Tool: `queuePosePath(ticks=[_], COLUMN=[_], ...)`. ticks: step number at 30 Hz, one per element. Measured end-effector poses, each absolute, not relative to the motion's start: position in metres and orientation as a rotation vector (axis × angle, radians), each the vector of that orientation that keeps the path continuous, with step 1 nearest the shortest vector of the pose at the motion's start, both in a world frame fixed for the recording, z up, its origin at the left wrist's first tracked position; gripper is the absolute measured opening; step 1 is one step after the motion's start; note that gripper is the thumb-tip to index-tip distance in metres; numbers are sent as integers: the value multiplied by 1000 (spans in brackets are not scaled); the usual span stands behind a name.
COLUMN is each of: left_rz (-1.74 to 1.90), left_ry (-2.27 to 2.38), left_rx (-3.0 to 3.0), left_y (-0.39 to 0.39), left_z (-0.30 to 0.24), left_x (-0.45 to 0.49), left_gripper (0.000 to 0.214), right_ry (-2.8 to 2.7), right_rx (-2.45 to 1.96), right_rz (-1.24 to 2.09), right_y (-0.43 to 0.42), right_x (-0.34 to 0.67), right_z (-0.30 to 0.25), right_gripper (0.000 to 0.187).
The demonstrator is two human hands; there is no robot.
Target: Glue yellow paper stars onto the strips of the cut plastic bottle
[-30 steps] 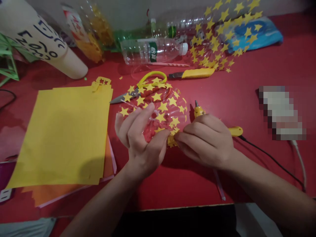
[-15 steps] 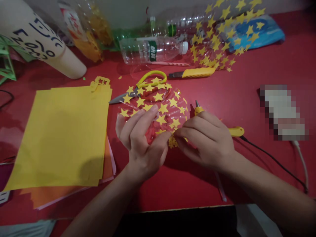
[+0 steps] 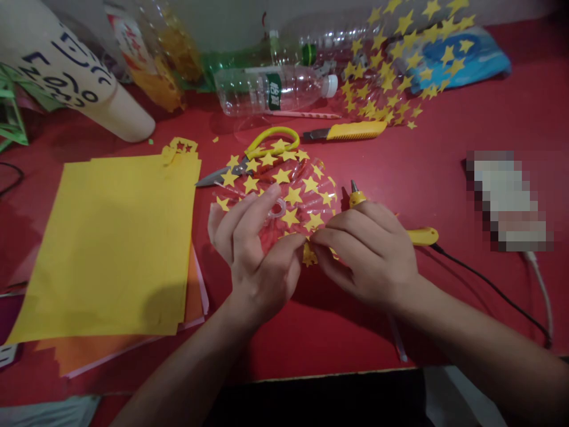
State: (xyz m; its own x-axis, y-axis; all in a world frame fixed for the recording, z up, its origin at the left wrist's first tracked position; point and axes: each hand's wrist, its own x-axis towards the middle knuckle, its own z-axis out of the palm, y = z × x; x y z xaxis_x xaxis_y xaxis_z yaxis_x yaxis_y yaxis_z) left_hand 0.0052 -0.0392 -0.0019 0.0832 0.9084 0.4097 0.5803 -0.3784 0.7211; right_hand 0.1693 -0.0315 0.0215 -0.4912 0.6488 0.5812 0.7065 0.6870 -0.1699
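Note:
A clear plastic piece covered with yellow stars [image 3: 291, 196], rounded and ribbed like a cut bottle, lies in front of me. My left hand [image 3: 260, 255] rests over its near left side, thumb and forefinger closed at its edge, other fingers stretched across it. My right hand [image 3: 368, 252] pinches at the same edge, its fingertips meeting the left ones; what lies between them is too small to tell. Just beyond the right hand lies a yellow glue gun [image 3: 357, 197] with a metal nozzle, partly hidden. Yellow-handled scissors [image 3: 272, 139] lie partly behind the plastic piece.
Yellow paper sheets [image 3: 111, 243] lie at left. Behind are a utility knife [image 3: 355, 130], a clear bottle [image 3: 249, 92], another star-covered plastic piece [image 3: 386, 77] and a white tumbler [image 3: 128, 112]. A glue stick [image 3: 398, 341] lies near the front edge; a black cable [image 3: 489, 284] runs right.
The hands have shifted very slightly, and more of the ring at the middle of the plastic piece shows beside the left fingers. The fingertips still meet at the edge.

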Motion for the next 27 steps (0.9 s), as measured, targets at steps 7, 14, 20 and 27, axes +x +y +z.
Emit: queuePosePath(ticks=[7, 14, 20, 27], left_rz=[1211, 1314, 1334, 1269], left_ry=[1601, 1579, 1568, 1593], left_rx=[2278, 2307, 2394, 2222], left_y=[-39, -38, -37, -37], left_z=[5, 5, 5, 7], left_x=[4, 3, 4, 3], left_gripper=[6, 8, 10, 7], right_ry=[-2258, -2272, -2301, -2298], right_rx=[-929, -816, -800, -799], right_rz=[-214, -289, -305, -254], right_y=[-36, -38, -38, -38], right_x=[173, 172, 172, 174], right_z=[24, 22, 23, 23], right_gripper=[4, 3, 12, 9])
